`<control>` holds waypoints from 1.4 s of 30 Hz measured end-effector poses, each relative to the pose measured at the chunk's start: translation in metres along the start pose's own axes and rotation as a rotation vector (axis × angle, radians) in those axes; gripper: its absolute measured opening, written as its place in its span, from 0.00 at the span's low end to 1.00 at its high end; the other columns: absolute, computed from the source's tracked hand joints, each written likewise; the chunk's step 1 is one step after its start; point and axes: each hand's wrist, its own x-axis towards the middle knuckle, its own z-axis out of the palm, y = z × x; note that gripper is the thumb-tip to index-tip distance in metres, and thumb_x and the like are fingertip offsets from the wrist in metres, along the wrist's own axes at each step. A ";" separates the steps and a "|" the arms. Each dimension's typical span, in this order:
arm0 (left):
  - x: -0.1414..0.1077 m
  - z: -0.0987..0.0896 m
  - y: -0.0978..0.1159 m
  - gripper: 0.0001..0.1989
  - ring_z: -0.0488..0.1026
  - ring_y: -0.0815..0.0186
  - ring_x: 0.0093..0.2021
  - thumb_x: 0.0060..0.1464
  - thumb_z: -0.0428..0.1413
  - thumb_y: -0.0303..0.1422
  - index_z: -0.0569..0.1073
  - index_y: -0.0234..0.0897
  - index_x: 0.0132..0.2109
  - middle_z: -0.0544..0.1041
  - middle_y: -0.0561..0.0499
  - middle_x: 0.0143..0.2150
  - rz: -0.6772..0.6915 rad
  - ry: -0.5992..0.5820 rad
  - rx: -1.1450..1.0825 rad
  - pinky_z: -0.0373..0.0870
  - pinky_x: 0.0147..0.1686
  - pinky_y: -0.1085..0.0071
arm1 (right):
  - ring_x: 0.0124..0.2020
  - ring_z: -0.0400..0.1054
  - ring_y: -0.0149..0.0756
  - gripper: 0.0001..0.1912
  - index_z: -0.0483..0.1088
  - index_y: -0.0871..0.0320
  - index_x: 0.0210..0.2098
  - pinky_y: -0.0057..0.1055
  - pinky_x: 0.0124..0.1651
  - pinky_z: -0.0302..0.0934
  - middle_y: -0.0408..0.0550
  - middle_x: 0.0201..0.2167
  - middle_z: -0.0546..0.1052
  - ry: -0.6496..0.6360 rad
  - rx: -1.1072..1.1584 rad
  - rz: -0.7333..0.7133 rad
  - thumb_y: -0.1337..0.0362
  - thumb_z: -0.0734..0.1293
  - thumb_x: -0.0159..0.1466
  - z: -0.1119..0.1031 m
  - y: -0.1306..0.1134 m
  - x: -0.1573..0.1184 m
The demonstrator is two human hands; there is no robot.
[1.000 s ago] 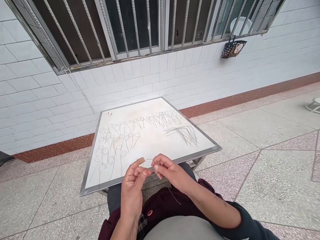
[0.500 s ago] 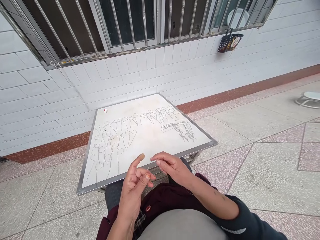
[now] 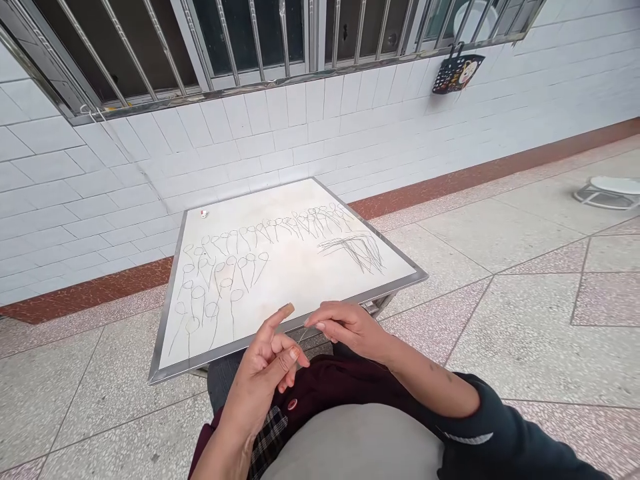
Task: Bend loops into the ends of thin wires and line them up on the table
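Observation:
Over the near edge of the table, my left hand pinches a thin wire between thumb and a finger. Its index finger points up with a tan wrap at the tip. Just to the right, my right hand pinches the wire's other part between thumb and index finger. On the white table top lie several wires with a round loop at one end, in rows at the left and back. A loose bunch of dark wires without visible loops lies at the right.
A small white and red item sits at the table's back left corner. Behind stands a white tiled wall with a barred window and a hanging black basket. A white stool stands far right on the floor.
My right hand has turned slightly, and the wire between my hands now slants more. The whole view has shifted a little; the table pieces look the same.

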 end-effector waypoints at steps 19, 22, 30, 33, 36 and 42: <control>-0.012 -0.026 0.018 0.27 0.62 0.72 0.26 0.61 0.48 0.32 0.54 0.49 0.66 0.74 0.54 0.32 -0.148 -0.263 0.306 0.61 0.28 0.71 | 0.30 0.65 0.29 0.15 0.74 0.58 0.42 0.24 0.34 0.59 0.47 0.31 0.77 -0.179 -0.269 -0.264 0.63 0.56 0.70 -0.014 -0.001 -0.001; -0.016 -0.029 0.020 0.27 0.62 0.71 0.26 0.61 0.46 0.32 0.53 0.52 0.66 0.73 0.55 0.32 -0.140 -0.269 0.374 0.61 0.30 0.70 | 0.30 0.65 0.28 0.14 0.74 0.57 0.42 0.23 0.34 0.58 0.46 0.30 0.76 -0.215 -0.290 -0.274 0.64 0.57 0.70 -0.013 0.001 0.000; -0.025 -0.061 0.017 0.27 0.61 0.70 0.25 0.61 0.48 0.38 0.54 0.48 0.66 0.73 0.54 0.32 -0.161 -0.016 0.447 0.59 0.28 0.70 | 0.28 0.66 0.28 0.13 0.74 0.58 0.40 0.23 0.31 0.59 0.46 0.29 0.75 0.010 -0.346 -0.134 0.64 0.58 0.69 -0.035 0.012 0.001; -0.020 -0.059 0.016 0.29 0.64 0.68 0.30 0.59 0.51 0.40 0.53 0.46 0.66 0.74 0.52 0.35 -0.125 0.105 0.353 0.62 0.32 0.70 | 0.28 0.67 0.28 0.13 0.74 0.59 0.39 0.24 0.32 0.60 0.47 0.30 0.76 0.053 -0.244 -0.070 0.63 0.59 0.68 -0.033 0.009 -0.001; -0.010 -0.039 0.015 0.29 0.67 0.64 0.40 0.57 0.54 0.40 0.58 0.45 0.64 0.74 0.49 0.41 -0.066 0.057 0.210 0.65 0.41 0.67 | 0.28 0.67 0.28 0.12 0.75 0.59 0.39 0.24 0.31 0.60 0.47 0.31 0.75 0.074 -0.147 -0.027 0.62 0.60 0.68 -0.025 0.006 -0.001; 0.007 -0.009 0.008 0.25 0.68 0.67 0.34 0.55 0.57 0.38 0.66 0.43 0.60 0.73 0.50 0.35 -0.077 -0.021 0.042 0.64 0.39 0.68 | 0.28 0.67 0.27 0.13 0.75 0.59 0.40 0.24 0.31 0.60 0.47 0.31 0.76 0.045 -0.130 -0.037 0.62 0.60 0.68 -0.021 0.007 -0.001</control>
